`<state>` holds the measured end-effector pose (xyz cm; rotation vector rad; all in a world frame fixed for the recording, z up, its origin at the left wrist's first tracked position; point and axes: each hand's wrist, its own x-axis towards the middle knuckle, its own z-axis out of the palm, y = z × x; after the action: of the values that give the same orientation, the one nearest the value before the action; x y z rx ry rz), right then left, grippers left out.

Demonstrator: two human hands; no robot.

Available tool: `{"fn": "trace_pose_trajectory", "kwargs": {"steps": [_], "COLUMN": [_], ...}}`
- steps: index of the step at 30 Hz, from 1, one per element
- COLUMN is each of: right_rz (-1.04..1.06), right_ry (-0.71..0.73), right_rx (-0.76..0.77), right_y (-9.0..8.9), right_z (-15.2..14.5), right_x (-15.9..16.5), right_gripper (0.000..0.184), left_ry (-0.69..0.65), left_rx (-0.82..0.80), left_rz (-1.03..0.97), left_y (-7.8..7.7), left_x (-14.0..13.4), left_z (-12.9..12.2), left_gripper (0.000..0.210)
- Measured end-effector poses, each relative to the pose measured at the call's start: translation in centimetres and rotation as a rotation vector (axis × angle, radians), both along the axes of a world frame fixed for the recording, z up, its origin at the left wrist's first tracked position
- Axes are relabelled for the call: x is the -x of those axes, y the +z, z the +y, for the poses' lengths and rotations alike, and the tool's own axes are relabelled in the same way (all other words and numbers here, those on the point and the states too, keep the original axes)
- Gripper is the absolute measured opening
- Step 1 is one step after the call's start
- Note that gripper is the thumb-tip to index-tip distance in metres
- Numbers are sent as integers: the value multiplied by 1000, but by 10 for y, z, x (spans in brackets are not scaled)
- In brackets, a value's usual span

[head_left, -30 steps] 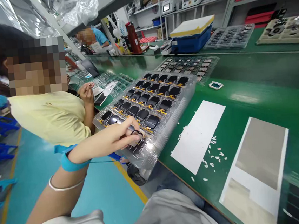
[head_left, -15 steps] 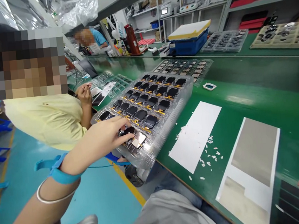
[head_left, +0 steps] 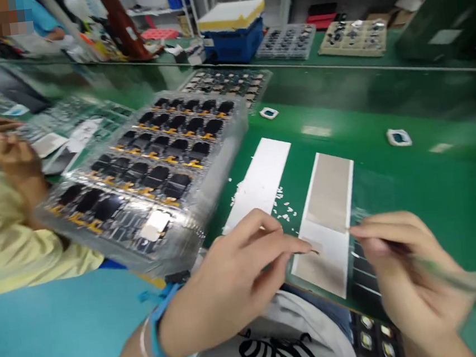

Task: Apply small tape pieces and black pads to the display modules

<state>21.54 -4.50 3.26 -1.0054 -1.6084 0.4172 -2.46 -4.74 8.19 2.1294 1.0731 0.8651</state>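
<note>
My left hand (head_left: 246,267), in a blue wrist strap (head_left: 161,320), is closed in a pinch over the lower part of a white-and-grey sheet (head_left: 322,243). Between its fingertips is a small screen module (head_left: 314,251), mostly hidden and blurred, with a thin brownish end showing. My right hand (head_left: 411,274) grips blurred tweezers (head_left: 453,278); its fingertips are at the sheet's right edge. Left of my hands, a clear plastic tray (head_left: 217,186) holds rows of black screen modules (head_left: 175,185) with orange flex cables. One front-row slot (head_left: 127,221) has no module beside a silvery piece (head_left: 155,226).
A white strip (head_left: 262,170) lies among small white scraps (head_left: 285,210). Two white-framed parts (head_left: 269,112) rest on the green table (head_left: 341,112). A blue bin (head_left: 233,44) and more trays stand behind. At left, a co-worker's hands (head_left: 12,150) are busy.
My left hand has moved right from the tray to over the sheet, taking a module from the front row. My right hand has come further into view, and the view has turned right.
</note>
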Motion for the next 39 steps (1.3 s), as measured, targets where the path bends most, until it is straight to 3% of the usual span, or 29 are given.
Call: {"fn": "trace_pose_trajectory", "kwargs": {"steps": [3, 5, 9, 12, 15, 22, 27, 31, 34, 39], "right_rz": [-218, -247, -200, -184, -166, -511, -642, -702, -595, -68], "right_ry": [65, 90, 63, 63, 27, -132, -164, -149, -138, 146], "right_rx": [34, 63, 90, 123, 167, -137, -160, -141, -3, 575], "right_y": [9, 10, 4, 0, 0, -6, -12, -7, 0, -2], "right_z": [9, 15, 22, 23, 23, 23, 21, 24, 33, 54], "right_x": [8, 13, 20, 23, 25, 22, 23, 25, 23, 18], "right_gripper": [31, 35, 20, 12, 17, 18, 16, 11, 10, 7], "left_ry": [-19, -29, -94, -124, -132, -102, -56, -47, -34, -90], "left_rx": [290, 482, 681, 694, 679, 626, 512, 478, 491, 576], "left_rz": [-379, -571, -666, -634, -622, -593, -539, -496, -512, -682], "left_y": [-36, -52, -62, -62, -66, -74, -75, -76, -76, -75], "left_x": [-31, -39, -40, -41, -44, -45, -43, -42, -42, -42], "left_z": [17, 27, 38, 41, 44, 46, 43, 42, 42, 40], "left_gripper": [9, 9, 11, 10, 12, 11, 9, 8, 8, 5]}}
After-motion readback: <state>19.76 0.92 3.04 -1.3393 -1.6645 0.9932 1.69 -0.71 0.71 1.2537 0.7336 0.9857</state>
